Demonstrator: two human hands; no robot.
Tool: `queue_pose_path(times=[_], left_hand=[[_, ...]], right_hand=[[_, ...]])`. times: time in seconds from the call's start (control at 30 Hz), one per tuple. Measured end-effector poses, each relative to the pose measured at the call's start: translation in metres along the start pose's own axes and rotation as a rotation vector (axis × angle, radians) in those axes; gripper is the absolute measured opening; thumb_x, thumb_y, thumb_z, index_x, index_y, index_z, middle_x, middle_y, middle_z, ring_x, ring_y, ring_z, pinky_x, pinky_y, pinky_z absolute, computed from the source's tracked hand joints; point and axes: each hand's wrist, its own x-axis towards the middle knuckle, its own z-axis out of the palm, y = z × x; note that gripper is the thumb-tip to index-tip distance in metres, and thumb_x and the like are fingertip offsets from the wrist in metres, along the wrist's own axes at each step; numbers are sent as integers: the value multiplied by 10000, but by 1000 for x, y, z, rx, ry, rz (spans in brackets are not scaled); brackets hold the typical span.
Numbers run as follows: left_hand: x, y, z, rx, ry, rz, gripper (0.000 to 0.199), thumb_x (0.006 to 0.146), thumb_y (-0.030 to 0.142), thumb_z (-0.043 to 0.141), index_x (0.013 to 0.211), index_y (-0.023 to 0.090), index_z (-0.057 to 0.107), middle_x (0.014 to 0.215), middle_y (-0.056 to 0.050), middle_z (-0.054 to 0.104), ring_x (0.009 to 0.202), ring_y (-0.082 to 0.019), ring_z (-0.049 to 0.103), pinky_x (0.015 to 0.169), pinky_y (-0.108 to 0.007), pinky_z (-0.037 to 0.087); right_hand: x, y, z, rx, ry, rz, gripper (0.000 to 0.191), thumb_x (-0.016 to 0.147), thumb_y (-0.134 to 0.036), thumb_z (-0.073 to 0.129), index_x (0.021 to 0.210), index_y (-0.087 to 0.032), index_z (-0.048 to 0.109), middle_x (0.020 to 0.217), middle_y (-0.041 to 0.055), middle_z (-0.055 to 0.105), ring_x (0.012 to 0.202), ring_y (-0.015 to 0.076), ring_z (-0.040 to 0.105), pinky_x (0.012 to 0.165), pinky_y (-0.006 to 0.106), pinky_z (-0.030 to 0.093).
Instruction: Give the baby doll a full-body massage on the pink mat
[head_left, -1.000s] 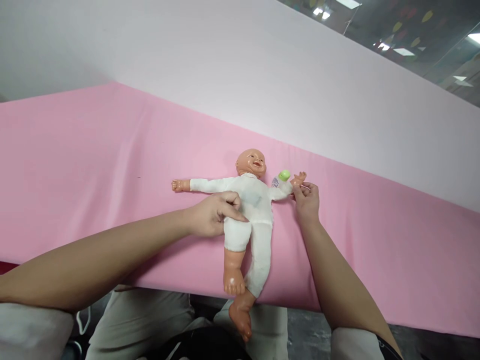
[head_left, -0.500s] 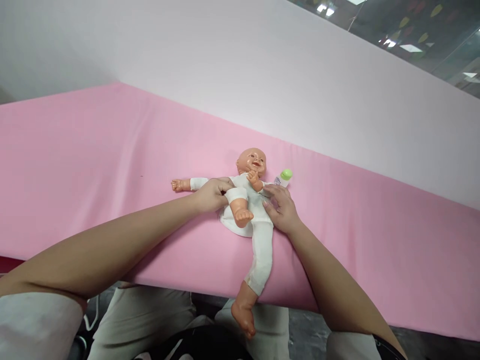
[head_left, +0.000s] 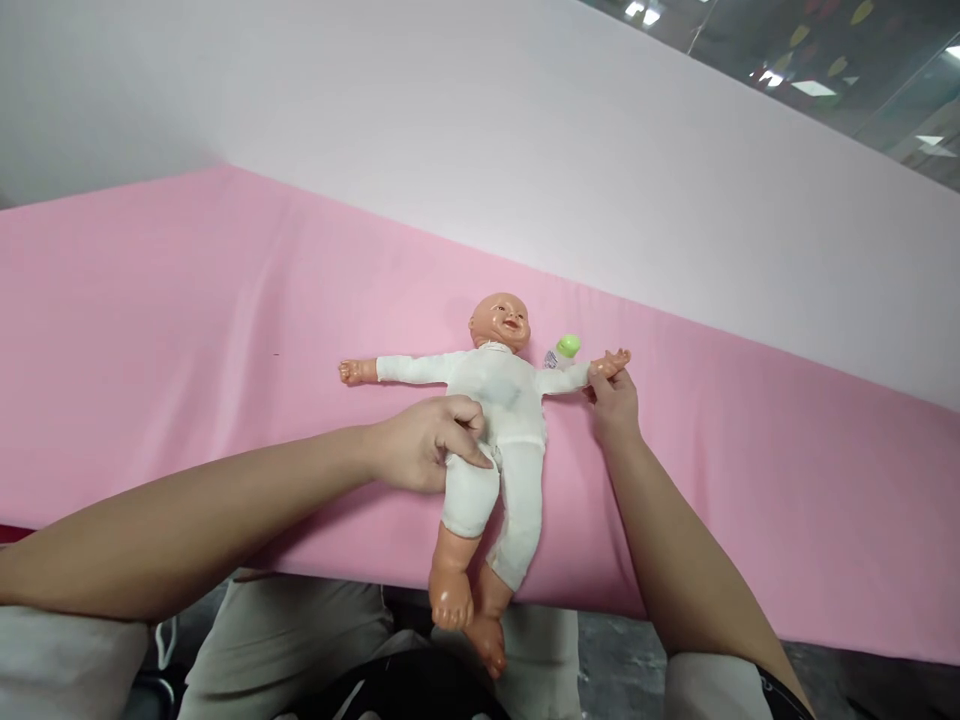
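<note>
A baby doll (head_left: 517, 405) with a white cloth body lies on its back on the pink-covered table (head_left: 337, 270), its head toward the wall and its feet over the front edge. My left hand (head_left: 431, 442) rests on the doll's hip and upper leg, with bent fingers closed on the white cloth there. With thumb and fingers pressed together, my right hand (head_left: 613, 400) holds the doll's arm at the wrist, stretched out to the right. Both legs of the doll point toward me.
A small bottle (head_left: 562, 351) with a green cap lies behind the doll's outstretched arm. Beyond the table rises a pale wall (head_left: 480, 130), with glass panels at the upper right. My legs are below the front edge.
The doll's raised leg has come down toward me, and its bent arm is now stretched to the right. My right hand moved right and up; my left hand moved slightly nearer to me.
</note>
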Motion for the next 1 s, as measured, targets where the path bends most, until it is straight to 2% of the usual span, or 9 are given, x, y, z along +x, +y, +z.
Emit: queue_pose_path(times=[0.1,0.2,0.33,0.4,0.5,0.6,0.67,0.83,1.0], left_hand=[[0,-2,6,-15,-11,-35,198,838,295,810,1027,276,867,849,-28,549,742,-124,552,647,-230,465],[2,-1,6,-46,14,-50,196,841,295,806,1024,267,870,831,-23,536,725,-118,545,641,-231,463],[6,-4,-3,-157,135,-151,183,870,271,786,1031,230,860,850,-22,567,705,-99,573,619,-209,475],[9,-12,-9,-182,225,-246,148,862,260,774,972,200,852,869,-35,610,733,-114,616,636,-216,505],[10,-30,-17,-154,311,-355,103,805,223,750,847,168,825,877,-49,664,789,-151,664,679,-239,540],[10,-48,-22,-144,273,-438,105,769,216,714,777,153,798,867,-50,696,800,-166,674,696,-251,545],[10,-55,-24,-158,236,-467,117,769,230,706,776,152,792,857,-45,713,800,-170,675,705,-257,546],[11,-52,-26,-117,230,-422,103,779,222,711,765,151,783,840,-46,717,804,-170,684,719,-252,555],[7,-26,-24,-47,197,-270,139,874,256,726,785,163,780,864,-49,701,770,-137,683,670,-208,543]], right_hand=[[11,12,-10,-89,-2,220,530,802,-530,780,1198,-187,696,824,42,707,611,186,617,513,306,503],[13,15,-12,-227,-26,232,482,777,-500,811,1143,-199,726,801,35,711,627,203,639,542,323,531],[-1,-1,0,-233,91,-3,621,824,-514,782,1333,-189,639,1079,93,772,893,243,736,802,385,617],[-12,-12,11,-211,90,-135,627,868,-507,747,1392,-198,596,1237,125,751,1027,258,738,863,400,623],[-26,-24,29,-325,-76,-367,540,978,-464,623,1478,-268,568,1413,111,693,1217,291,683,970,471,606],[-35,-26,43,-524,-283,-598,485,1033,-352,506,1507,-281,575,1502,96,643,1366,319,591,1165,582,478],[-37,-25,49,-615,-364,-673,488,1038,-282,456,1509,-273,584,1549,89,604,1430,321,535,1229,598,406],[-35,-23,49,-608,-392,-633,481,1009,-320,550,1484,-261,602,1469,91,663,1375,319,575,1210,570,429],[-25,-19,32,-388,-205,-381,535,957,-487,659,1443,-271,615,1355,101,719,1198,312,677,1060,523,551]])
